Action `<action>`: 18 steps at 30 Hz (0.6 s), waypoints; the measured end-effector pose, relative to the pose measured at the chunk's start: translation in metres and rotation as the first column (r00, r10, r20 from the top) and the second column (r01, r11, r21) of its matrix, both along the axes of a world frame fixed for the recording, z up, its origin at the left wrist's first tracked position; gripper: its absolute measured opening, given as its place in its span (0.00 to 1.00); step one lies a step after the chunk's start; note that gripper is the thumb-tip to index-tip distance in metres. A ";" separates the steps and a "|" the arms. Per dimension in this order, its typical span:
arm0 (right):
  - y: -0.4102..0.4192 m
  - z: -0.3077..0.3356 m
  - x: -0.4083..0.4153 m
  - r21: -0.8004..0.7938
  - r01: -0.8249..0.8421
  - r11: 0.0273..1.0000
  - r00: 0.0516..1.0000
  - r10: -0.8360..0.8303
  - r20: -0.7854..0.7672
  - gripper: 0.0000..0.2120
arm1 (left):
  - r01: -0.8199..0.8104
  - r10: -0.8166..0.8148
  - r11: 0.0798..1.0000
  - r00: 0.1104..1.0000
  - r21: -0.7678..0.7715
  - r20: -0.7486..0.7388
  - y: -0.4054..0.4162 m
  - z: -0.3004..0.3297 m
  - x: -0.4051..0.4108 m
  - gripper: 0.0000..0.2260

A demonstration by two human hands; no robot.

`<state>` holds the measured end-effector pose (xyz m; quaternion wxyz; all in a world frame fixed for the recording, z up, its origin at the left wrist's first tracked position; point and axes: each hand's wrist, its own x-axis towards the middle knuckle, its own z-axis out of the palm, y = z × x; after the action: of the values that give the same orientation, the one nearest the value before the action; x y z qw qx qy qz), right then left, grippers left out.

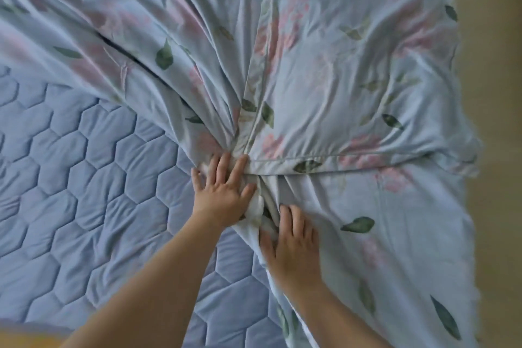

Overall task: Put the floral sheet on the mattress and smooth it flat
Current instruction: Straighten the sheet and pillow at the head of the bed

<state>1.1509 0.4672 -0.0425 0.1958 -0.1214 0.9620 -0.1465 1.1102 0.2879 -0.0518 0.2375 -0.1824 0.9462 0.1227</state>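
Observation:
The floral sheet [324, 70], pale blue with pink flowers and green leaves, lies rumpled over the far and right part of the mattress [84, 178], whose quilted blue hexagon cover is bare at the near left. The cloth is gathered into a tight bunch of folds in the middle. My left hand [224, 192] lies on that bunch with fingers spread and fairly straight, pressing the fabric down. My right hand [293, 246] rests flat on the sheet just below and right of it, fingers straight, next to a raised fold.
The sheet's right edge hangs over the mattress side, with beige floor [494, 150] beyond it. A hemmed edge of the sheet runs rightwards from the bunch. A yellowish patch [25, 339] shows at the bottom left corner.

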 end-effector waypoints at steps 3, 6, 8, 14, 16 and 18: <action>-0.005 0.012 0.025 0.062 -0.048 0.997 0.999 0.049 -0.006 0.36 | -0.314 0.352 0.924 0.921 0.216 -0.168 0.002 0.005 0.032 0.32; -0.010 0.017 0.034 0.143 -0.168 0.975 0.986 0.168 0.012 0.27 | -0.676 0.875 0.414 0.480 0.610 -0.061 0.003 0.012 0.028 0.23; -0.015 0.016 0.033 0.193 -0.151 0.969 0.987 0.139 0.076 0.17 | -0.676 0.921 -0.099 0.216 0.731 0.324 -0.004 0.020 0.016 0.15; -0.027 0.043 0.006 0.122 0.091 0.988 0.897 -0.134 0.422 0.12 | -0.519 0.628 -0.528 0.294 0.673 0.720 -0.016 0.044 -0.003 0.21; -0.034 0.053 0.005 0.146 0.122 0.982 0.785 -0.185 0.591 0.14 | -0.480 0.609 -0.568 0.300 0.668 0.734 -0.020 0.052 0.000 0.21; -0.040 0.063 0.009 0.174 0.107 0.979 0.709 -0.198 0.677 0.15 | -0.492 0.630 -0.548 0.291 0.677 0.720 -0.026 0.064 0.014 0.15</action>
<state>1.1601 0.4270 0.0202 0.5340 0.0340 0.8335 -0.1378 1.1244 0.2618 0.0118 0.1077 -0.4867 0.2719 0.8232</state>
